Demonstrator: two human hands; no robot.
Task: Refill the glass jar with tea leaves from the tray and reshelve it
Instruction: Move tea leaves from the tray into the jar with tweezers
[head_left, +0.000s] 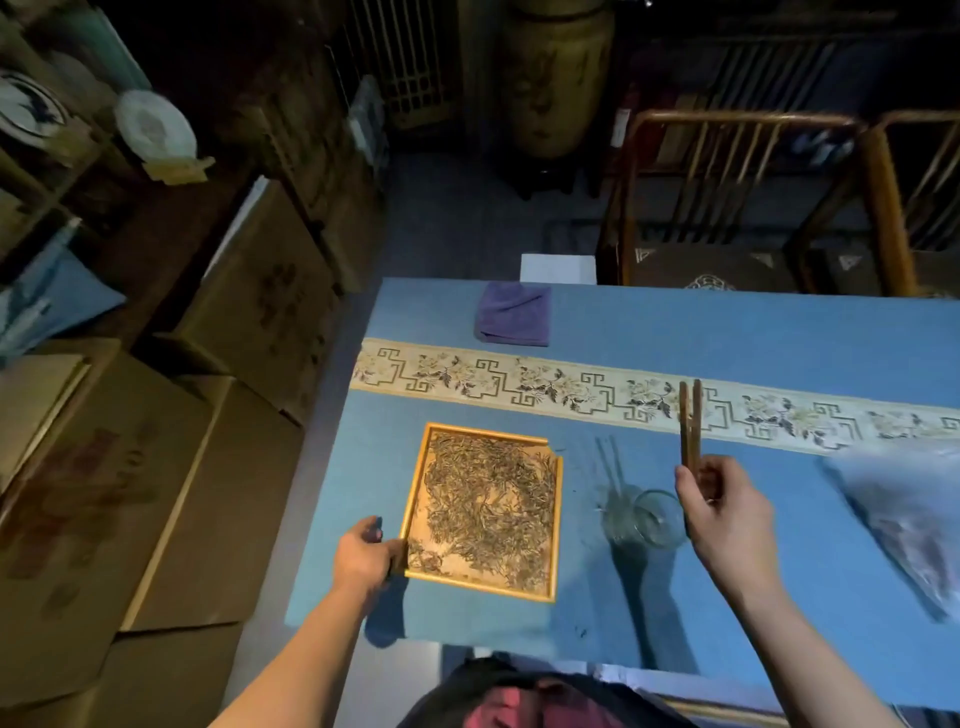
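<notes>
A square wooden tray (557, 525) lies on the blue tablecloth, covered with loose dark tea leaves (488, 504). My left hand (363, 558) grips the tray's near-left edge. To the right of the tray stands a small clear glass jar (649, 519), open at the top, with little or nothing visible inside. My right hand (722, 512) is just right of the jar and holds wooden tongs (690, 423) upright, tips pointing away from me.
A folded purple cloth (513, 314) lies at the table's far edge. A patterned cream runner (571, 387) crosses the blue table (727, 332). A clear plastic bag (904, 509) lies at the right. Cardboard boxes (156, 467) stack at the left; wooden chairs (727, 208) stand behind.
</notes>
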